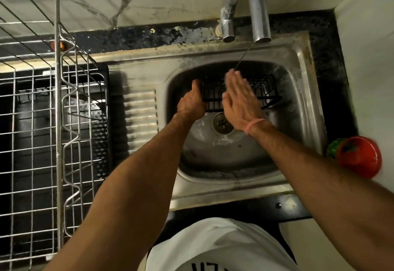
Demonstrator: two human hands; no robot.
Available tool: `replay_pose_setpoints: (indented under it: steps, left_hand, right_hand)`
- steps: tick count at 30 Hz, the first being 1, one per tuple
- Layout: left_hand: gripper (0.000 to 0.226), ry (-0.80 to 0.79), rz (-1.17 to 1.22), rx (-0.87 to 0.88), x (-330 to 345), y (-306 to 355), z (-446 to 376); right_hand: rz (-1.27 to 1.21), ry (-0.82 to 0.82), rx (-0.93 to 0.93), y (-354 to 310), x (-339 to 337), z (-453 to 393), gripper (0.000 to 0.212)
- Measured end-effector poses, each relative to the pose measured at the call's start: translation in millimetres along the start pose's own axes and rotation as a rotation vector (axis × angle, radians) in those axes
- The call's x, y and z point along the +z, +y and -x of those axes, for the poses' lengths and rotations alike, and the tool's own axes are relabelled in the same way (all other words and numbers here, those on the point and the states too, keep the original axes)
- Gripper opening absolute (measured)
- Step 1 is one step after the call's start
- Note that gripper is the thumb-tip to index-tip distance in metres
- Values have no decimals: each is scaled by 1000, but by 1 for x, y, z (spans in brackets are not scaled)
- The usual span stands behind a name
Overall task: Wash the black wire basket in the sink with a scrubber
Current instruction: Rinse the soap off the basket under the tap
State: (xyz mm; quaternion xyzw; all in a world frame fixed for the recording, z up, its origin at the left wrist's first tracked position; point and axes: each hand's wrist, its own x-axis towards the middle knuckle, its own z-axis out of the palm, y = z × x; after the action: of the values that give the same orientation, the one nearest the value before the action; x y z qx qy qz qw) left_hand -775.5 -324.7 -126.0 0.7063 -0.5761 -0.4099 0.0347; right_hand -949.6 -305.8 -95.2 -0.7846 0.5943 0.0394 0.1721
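far left of the frame stands a steel wire dish rack [42,104], likely where i'd set things to dry. at centre my left hand [193,102] grips the black wire basket [266,91] by its left end, steadying it in the sink [302,91]. my right hand [241,98] lies flat, fingers straight, over it under the tap [259,15]'s thin stream. no scrubber visible. lower right, a red bowl [360,155].

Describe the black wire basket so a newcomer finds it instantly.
Start at the steel sink under the tap. At the basin's far side, the left hand grips the black wire basket. Unlike the big silver rack on the left, it is small and black.
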Motion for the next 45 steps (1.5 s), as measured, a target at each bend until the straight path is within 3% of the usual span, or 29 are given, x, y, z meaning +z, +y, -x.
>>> replay_pose_setpoints:
  steps: [2, 6, 8, 10, 14, 19, 20, 24, 26, 29, 32, 38, 42, 45]
  left_hand:
    - [65, 19, 11, 0, 0, -1, 3]
    - [85, -41, 54, 21, 5, -4, 2]
    - [94, -41, 115, -29, 8, -6, 3]
    - [96, -32, 151, -69, 12, -4, 4]
    - [91, -21, 199, -106, 15, 0, 2]
    - [97, -48, 208, -132, 19, -2, 1]
    - [97, -49, 204, -132, 21, -4, 1]
    - [98, -14, 272, -184, 26, -6, 1]
    - [92, 6, 299, -178, 27, -3, 2]
    - [98, -21, 287, -169, 23, -2, 5]
    - [102, -24, 173, -135, 21, -9, 8]
    - [96, 2, 156, -137, 19, -11, 10]
    - [96, 50, 93, -56, 13, -8, 14]
    - [95, 171, 13, 70, -2, -12, 21]
  right_hand:
    - [-34, 22, 127, -9, -1, -5, 71]
    - [58, -71, -305, -32, 7, -4, 69]
    - [49, -101, -357, -19, 4, -4, 69]
    - [76, -49, -278, -2, 3, 1, 67]
    - [43, 58, 54, -11, 8, 4, 72]
    - [70, -57, -338, -9, 9, 12, 73]
    - [73, -43, -281, 1, 6, 14, 72]
    - [33, 33, 235, 19, 0, 13, 75]
    - [21, 55, 209, 0, 2, 9, 77]
    - [96, 9, -96, -29, 15, 11, 77]
    - [90, -6, -178, -23, 18, 14, 72]
    - [69, 81, 344, 49, 2, 27, 72]
    - [23, 32, 364, 32, 6, 21, 90]
    - [-50, 1, 321, 13, 6, 15, 100]
